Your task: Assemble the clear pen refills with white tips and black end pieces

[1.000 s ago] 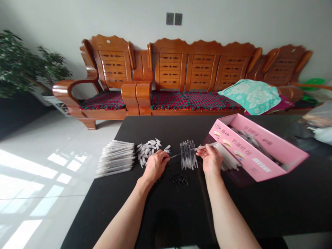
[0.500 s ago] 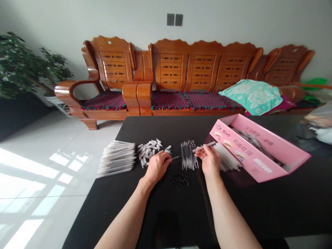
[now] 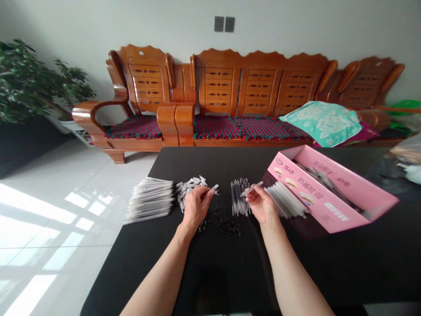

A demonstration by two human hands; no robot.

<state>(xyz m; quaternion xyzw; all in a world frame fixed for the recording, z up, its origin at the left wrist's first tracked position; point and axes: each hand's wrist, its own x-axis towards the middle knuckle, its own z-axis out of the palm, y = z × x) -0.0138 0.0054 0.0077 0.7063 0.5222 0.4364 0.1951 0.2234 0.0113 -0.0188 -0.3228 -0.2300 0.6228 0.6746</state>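
Note:
My left hand (image 3: 196, 205) is closed, its fingertips pinching a white pen cap (image 3: 215, 187) at the right edge of a loose pile of white pen caps (image 3: 182, 189). In my right hand (image 3: 262, 204), between thumb and fingers, is a translucent white pen barrel (image 3: 251, 189), tilted up to the right. Below that barrel lies a row of dark pen refills (image 3: 237, 198). A stack of white pen barrels (image 3: 286, 199) is just right of my right hand. Small black plugs (image 3: 229, 227) lie scattered between my forearms.
At the left of the black table (image 3: 148, 263) lies a stack of white pens (image 3: 149, 199) with dark ends. A pink box (image 3: 329, 206) holding dark contents stands at the right. Behind the table is a wooden bench (image 3: 256, 83) with a teal cushion (image 3: 324, 123).
My left hand has moved slightly left and up from the refills to the caps. The thin refill it held is out of sight. My right hand has drawn the barrel slightly left and lower.

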